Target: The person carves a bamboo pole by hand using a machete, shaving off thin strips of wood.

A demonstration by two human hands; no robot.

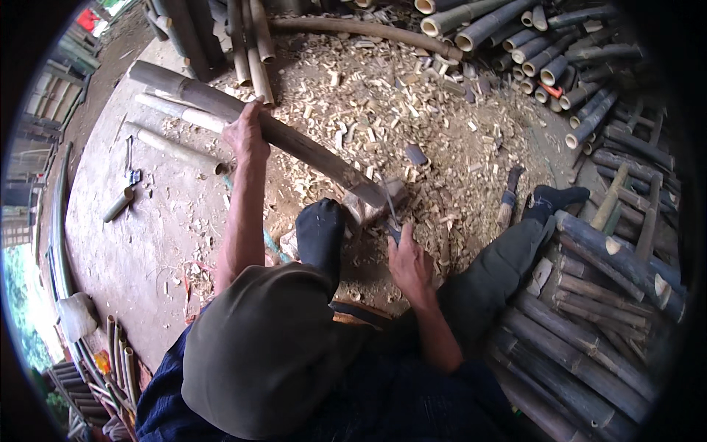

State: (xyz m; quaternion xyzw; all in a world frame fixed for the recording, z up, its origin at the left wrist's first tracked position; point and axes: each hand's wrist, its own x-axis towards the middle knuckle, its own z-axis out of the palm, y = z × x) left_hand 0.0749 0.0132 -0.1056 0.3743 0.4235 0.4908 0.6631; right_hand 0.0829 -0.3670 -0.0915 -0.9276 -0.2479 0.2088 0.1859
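A long, dark bamboo pole (313, 152) slants from the upper left down to a pale block (398, 193) near the middle. My left hand (247, 135) is closed around the pole's upper half. Closed on a dark handle, my right hand (411, 264) holds a hand tool with a thin metal blade (390, 202). Its blade is up against the pole's lower end; whether it is a knife or a saw, I cannot tell. My dark-socked foot (320, 234) is just on the near side of the pole's lower end.
Pale wood chips (353, 96) cover the ground ahead. Cut bamboo tubes (530, 55) are heaped at far right, with more bamboo lengths (567, 353) beside my right leg. A brush-like tool (509, 195) lies near my right foot. A dark-handled tool (119, 204) lies at left.
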